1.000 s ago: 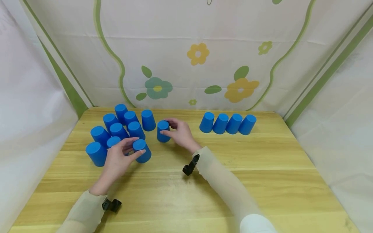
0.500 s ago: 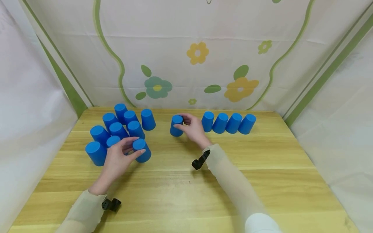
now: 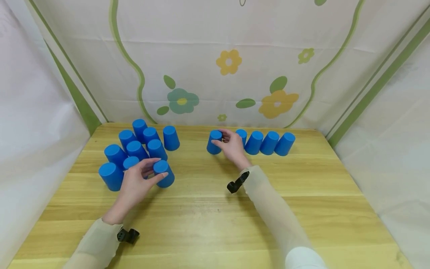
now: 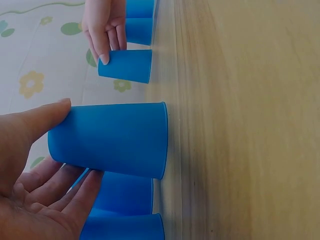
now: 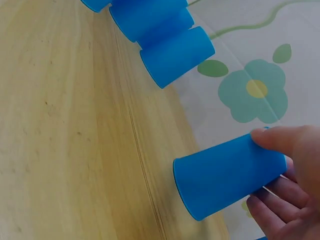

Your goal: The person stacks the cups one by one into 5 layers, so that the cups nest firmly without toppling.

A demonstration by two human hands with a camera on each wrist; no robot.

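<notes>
My left hand (image 3: 137,181) grips an upside-down blue cup (image 3: 164,176) at the front right of a cluster of like cups. In the left wrist view, thumb and fingers lie on either side of that cup (image 4: 112,137) near its closed end. Toward the back of the table, my right hand (image 3: 234,148) pinches another upside-down blue cup (image 3: 214,145) between thumb and fingers. It is just left of a row of blue cups (image 3: 270,144), and the hand partly hides the row's leftmost cup. The right wrist view shows the pinched cup (image 5: 225,175) close up.
Several inverted blue cups (image 3: 136,149) crowd the wooden table's left side, one partly behind my left hand. A single cup (image 3: 171,139) stands at that cluster's back right. Behind the wooden table (image 3: 208,224) hangs a flowered white curtain (image 3: 201,56).
My right hand has carried its cup rightward and slightly back, from near the left cluster to beside the right row. My left hand has stayed in place on its cup.
</notes>
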